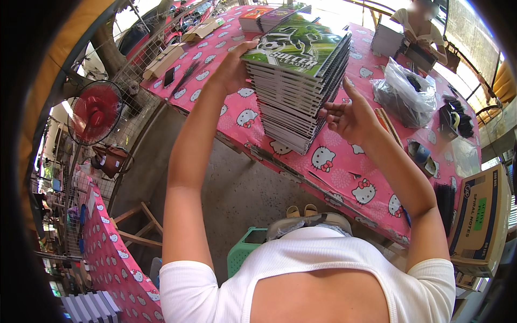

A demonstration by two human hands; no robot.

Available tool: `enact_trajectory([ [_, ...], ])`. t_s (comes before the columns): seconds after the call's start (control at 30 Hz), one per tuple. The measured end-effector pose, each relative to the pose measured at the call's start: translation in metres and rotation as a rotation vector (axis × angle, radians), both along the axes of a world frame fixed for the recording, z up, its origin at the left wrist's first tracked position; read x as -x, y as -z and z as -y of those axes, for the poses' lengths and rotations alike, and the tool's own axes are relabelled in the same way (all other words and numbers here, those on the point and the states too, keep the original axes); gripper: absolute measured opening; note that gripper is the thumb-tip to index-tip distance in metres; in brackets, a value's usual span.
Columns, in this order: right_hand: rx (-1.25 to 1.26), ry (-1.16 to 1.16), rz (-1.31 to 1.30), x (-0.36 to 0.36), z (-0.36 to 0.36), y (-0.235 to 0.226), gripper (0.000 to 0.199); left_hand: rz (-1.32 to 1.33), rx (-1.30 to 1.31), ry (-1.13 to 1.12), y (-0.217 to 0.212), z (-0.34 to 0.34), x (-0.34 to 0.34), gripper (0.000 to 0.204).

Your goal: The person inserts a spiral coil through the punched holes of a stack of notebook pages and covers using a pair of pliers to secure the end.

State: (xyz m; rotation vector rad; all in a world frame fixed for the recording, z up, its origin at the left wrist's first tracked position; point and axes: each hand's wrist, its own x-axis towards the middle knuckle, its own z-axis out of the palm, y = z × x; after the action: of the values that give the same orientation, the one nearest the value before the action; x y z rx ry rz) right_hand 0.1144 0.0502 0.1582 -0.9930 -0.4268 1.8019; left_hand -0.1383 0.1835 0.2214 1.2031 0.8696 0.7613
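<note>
A tall stack of spiral notebooks [288, 99] stands near the table's front edge, its sides slightly uneven. The top notebook has a green soccer cover [301, 46], and black coil bindings show along the right side. My left hand [232, 70] rests against the stack's upper left side, fingers stretched toward its far left corner; the stack hides part of them. On the other side, my right hand [353, 116] is open, palm turned toward the stack, with fingers spread by the lower coils. Whether those fingertips touch the notebooks, I cannot tell.
The pink patterned table [334, 183] also bears a plastic bag [406, 97], a phone [169, 77], black coils [186, 78] and a roll of tape [418, 153]. Farther off, a person [425, 35] sits beside another notebook stack [386, 37]. A cardboard box [476, 220] stands at right, a red fan [94, 113] at left.
</note>
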Motion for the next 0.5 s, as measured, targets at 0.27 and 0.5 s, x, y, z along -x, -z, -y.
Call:
enact_trajectory([
  [0.27,-0.053,-0.064,0.038,0.041,0.002,-0.039,0.069,-0.046,0.013,0.045,0.0,-0.035,0.025,0.053],
  [0.5,-0.12,-0.175,-0.05,0.076,0.005,-0.032,0.05,0.052,0.19,0.236,0.003,-0.077,0.045,0.076],
])
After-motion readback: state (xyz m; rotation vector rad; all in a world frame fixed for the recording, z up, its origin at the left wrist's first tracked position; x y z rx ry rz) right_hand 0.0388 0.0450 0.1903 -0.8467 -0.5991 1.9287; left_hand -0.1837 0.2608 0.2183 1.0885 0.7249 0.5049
